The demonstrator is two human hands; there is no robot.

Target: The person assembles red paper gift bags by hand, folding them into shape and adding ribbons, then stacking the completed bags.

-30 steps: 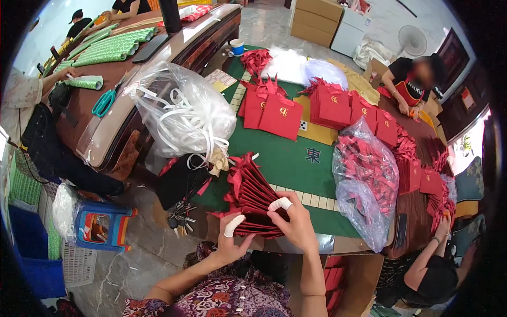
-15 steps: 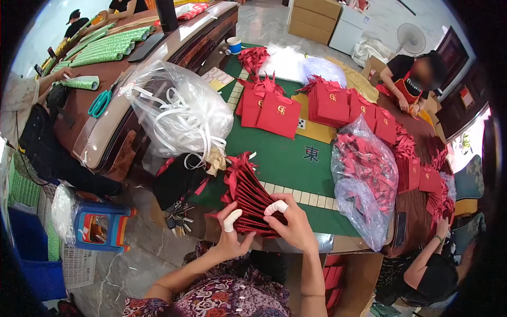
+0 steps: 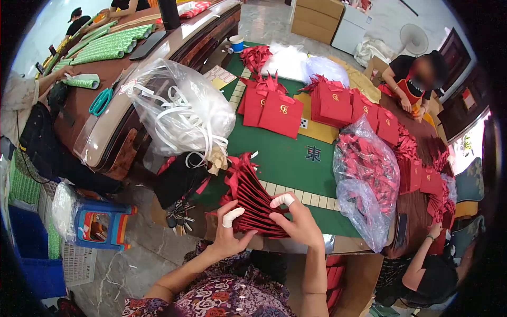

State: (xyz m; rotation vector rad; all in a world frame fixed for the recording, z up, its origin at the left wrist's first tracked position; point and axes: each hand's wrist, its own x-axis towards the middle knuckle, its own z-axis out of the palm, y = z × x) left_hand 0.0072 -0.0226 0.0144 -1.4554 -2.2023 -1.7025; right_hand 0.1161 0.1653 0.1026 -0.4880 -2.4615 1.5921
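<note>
A fanned stack of red paper bags (image 3: 256, 203) stands at the near edge of the green table mat (image 3: 274, 153), with red ribbons at its left end. My left hand (image 3: 231, 232) is at the stack's lower left, fingers around its side, a white cover on one finger. On the right side, my right hand (image 3: 298, 219) has its thumb and a white-covered index finger on the bag edges. Both hands hold the stack between them. Finished-looking red bags with gold print (image 3: 281, 114) lie farther back on the mat.
A clear bag of white ribbons (image 3: 179, 105) lies left. On the right is a plastic bag of red ribbons (image 3: 367, 174). Co-workers sit at the right (image 3: 409, 84) and lower right (image 3: 435, 274). A blue stool (image 3: 100, 211) stands lower left, an open carton (image 3: 359, 280) below the table.
My right hand has shifted slightly right, and the bags' edges are spread a little differently. The lower-right co-worker's hand has moved slightly left and down.
</note>
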